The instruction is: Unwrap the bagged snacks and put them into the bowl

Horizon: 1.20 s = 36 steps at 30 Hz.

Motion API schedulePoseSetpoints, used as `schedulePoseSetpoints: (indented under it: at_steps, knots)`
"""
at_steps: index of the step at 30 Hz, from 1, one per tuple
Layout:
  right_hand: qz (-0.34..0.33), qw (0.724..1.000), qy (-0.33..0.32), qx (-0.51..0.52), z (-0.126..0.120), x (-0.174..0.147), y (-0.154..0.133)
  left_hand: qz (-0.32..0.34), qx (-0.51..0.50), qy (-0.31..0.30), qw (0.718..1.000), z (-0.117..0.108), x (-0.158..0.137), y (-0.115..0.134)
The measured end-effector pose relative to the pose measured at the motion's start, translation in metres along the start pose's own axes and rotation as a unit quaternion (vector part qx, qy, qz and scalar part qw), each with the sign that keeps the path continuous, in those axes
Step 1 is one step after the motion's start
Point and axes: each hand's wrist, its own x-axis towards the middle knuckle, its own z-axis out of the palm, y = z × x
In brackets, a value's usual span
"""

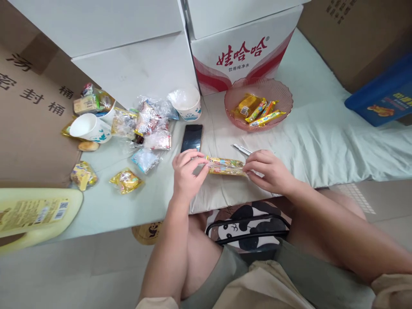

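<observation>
"What's being held?"
"The left hand (189,171) and the right hand (269,171) grip opposite ends of a long, yellow, printed plastic packet (227,162)."
"And around it?"
"A black rectangular phone (192,136) beside the left, a slender silver metal tool (242,149) near the right, and a pink ribbed bowl (285,99) holding yellow wrapped snacks (248,105)."

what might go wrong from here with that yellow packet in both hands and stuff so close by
The slim metal tool lies right beside the right hand; if it is a cutter with its blade out, fingers might get nicked.

The phone sits just beyond the left hand and could be bumped.

The yellow packet is near the cloth's front edge, so a slipping grip might drop it.
</observation>
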Motion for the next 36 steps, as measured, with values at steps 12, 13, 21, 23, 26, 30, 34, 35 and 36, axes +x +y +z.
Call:
schedulePoseSetpoints:
  at_steps: [12, 13, 21, 23, 26, 30, 34, 35, 36]
  knots:
    - [0.159, 0.968, -0.162, -0.106, 0.007, -0.001, -0.009, -0.271, -0.132, -0.345, 0.889, -0.036, -0.021, 0.005]
    - [0.185, 0.962, -0.151, -0.134, 0.008, 0.000, -0.009, -0.293, -0.126, -0.331, 0.888, -0.036, -0.021, 0.004]
    - [0.159, 0.960, -0.060, -0.221, 0.016, -0.001, -0.015, -0.186, 0.079, -0.111, 0.973, -0.023, -0.012, 0.003]
    - [0.085, 0.973, -0.038, -0.211, 0.018, 0.000, -0.015, -0.150, 0.061, -0.144, 0.976, -0.019, -0.011, 0.002]
    - [-0.034, 0.985, -0.040, -0.164, 0.025, 0.000, -0.014, -0.136, 0.006, -0.213, 0.968, -0.011, -0.011, -0.001]
    - [-0.066, 0.989, -0.081, -0.108, 0.038, 0.001, -0.017, -0.192, -0.088, -0.215, 0.953, -0.004, -0.009, -0.004]
    - [-0.016, 0.990, -0.090, -0.109, 0.046, 0.001, -0.019, -0.253, -0.177, -0.190, 0.932, 0.002, -0.005, -0.005]
    - [-0.005, 0.990, -0.081, -0.119, 0.047, 0.001, -0.020, -0.258, -0.185, -0.187, 0.930, 0.003, -0.004, -0.006]
    - [0.000, 0.989, -0.070, -0.132, 0.048, 0.001, -0.020, -0.260, -0.188, -0.186, 0.929, 0.005, -0.004, -0.006]
